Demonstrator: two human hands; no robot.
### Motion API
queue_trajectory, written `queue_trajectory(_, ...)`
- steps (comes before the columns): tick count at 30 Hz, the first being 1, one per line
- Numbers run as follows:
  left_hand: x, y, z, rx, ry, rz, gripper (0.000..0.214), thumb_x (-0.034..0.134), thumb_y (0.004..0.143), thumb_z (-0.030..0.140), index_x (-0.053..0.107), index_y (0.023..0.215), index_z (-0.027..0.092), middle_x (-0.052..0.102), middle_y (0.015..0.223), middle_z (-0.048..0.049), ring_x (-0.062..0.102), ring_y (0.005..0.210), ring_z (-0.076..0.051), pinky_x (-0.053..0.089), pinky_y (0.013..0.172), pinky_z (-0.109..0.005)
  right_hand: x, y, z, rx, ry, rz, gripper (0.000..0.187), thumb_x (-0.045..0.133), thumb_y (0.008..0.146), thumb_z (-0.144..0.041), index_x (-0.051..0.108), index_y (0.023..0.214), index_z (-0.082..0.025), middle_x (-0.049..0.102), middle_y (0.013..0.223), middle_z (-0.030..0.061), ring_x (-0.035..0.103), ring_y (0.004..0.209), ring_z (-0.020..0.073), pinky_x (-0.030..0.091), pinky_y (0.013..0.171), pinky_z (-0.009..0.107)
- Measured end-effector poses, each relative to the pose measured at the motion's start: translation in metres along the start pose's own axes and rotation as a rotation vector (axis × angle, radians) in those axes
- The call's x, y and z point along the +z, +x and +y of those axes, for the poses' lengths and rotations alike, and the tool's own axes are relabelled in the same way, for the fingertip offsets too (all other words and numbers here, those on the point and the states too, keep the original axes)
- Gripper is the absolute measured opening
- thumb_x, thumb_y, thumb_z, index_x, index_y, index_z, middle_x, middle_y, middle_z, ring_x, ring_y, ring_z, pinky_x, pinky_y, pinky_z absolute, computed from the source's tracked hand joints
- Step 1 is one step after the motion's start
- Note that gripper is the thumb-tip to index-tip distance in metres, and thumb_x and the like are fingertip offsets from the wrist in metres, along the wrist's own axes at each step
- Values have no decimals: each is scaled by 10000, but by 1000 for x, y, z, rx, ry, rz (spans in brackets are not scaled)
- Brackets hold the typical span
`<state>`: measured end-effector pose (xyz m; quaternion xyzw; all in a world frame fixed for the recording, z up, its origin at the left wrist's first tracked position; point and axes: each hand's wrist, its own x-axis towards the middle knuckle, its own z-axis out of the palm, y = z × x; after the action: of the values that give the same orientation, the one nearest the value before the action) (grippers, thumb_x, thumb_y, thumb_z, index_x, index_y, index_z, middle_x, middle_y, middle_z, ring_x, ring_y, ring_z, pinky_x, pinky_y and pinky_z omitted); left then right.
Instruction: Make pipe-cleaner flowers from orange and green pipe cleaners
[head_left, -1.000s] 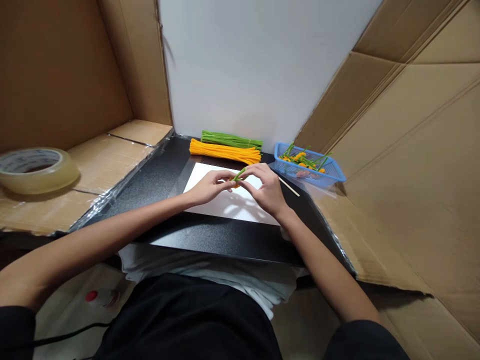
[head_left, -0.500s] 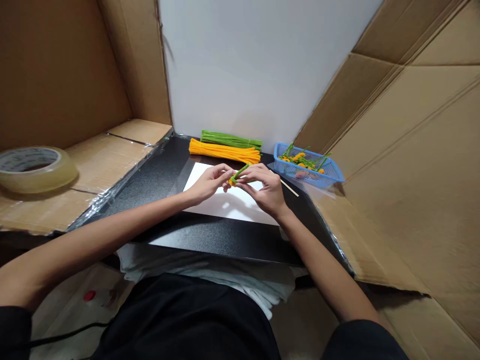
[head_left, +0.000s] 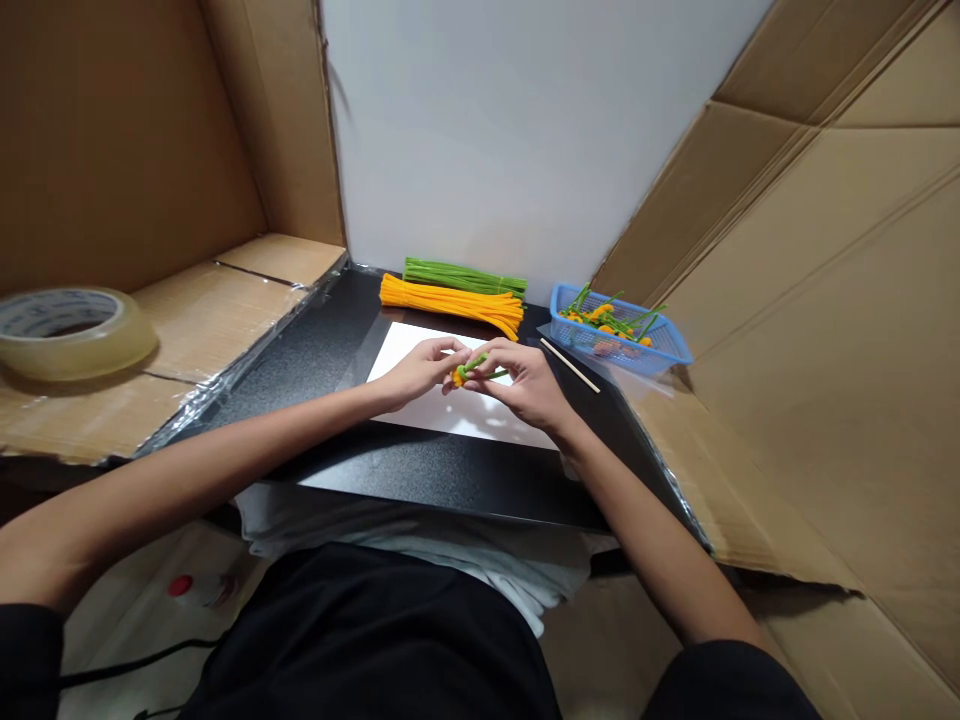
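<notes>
Above a white sheet [head_left: 487,418], both hands meet around a small piece of bent orange and green pipe cleaners [head_left: 459,376]. My left hand [head_left: 421,375] pinches its orange end between thumb and fingers. From the other side, my right hand [head_left: 523,378] grips the green pipe cleaner, which loops near the orange part, its tail running under the fingers. The fingers hide much of the piece. Behind the hands lie a bundle of orange pipe cleaners [head_left: 450,299] and a bundle of green pipe cleaners [head_left: 465,275].
A blue plastic basket [head_left: 660,352] at the right holds several orange and green pieces. A thin wooden stick [head_left: 570,365] lies beside it on the black tabletop [head_left: 300,390]. At the left, a roll of clear tape [head_left: 112,345] rests on cardboard. Cardboard walls flank both sides.
My right hand has shifted slightly down, and the green pipe cleaner that stuck up between the hands now lies lower, bent near the orange part. Both hands still hold the piece.
</notes>
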<state>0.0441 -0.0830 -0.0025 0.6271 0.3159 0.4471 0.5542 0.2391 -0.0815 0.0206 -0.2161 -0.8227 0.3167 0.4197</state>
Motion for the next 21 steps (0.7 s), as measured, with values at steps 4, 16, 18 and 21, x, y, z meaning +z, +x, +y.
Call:
queue_trajectory(4,0,0,-2,-36,-21,32,532,767,764,637,611,797,130,607,639,-12,505,507,-77,375,505,-212,1,1,-6,-9,-16,-6,324,829,774,-489,699,706,-200,720,894,75,680,839,194,565,743,344)
queue_trajectory(16,-1,2,-3,-88,-46,5,508,759,783,614,556,722,153,653,636,-42,515,517,-82,376,493,-200,5,-1,2,159,202,46,397,886,716,-440,716,994,-214,730,856,27,710,764,174,581,733,319)
queue_trajectory(18,-1,1,-2,-79,-31,16,516,751,789,624,552,708,155,614,599,-15,504,512,-77,372,498,-197,4,0,1,139,148,31,326,859,746,-460,751,923,-208,726,865,42,697,765,171,576,739,326)
queue_trajectory(21,-2,1,-1,-60,21,35,524,744,798,627,556,682,152,561,571,7,497,518,-77,379,521,-202,4,0,0,61,27,45,237,837,777,-446,782,822,-220,714,868,47,665,780,162,554,722,310)
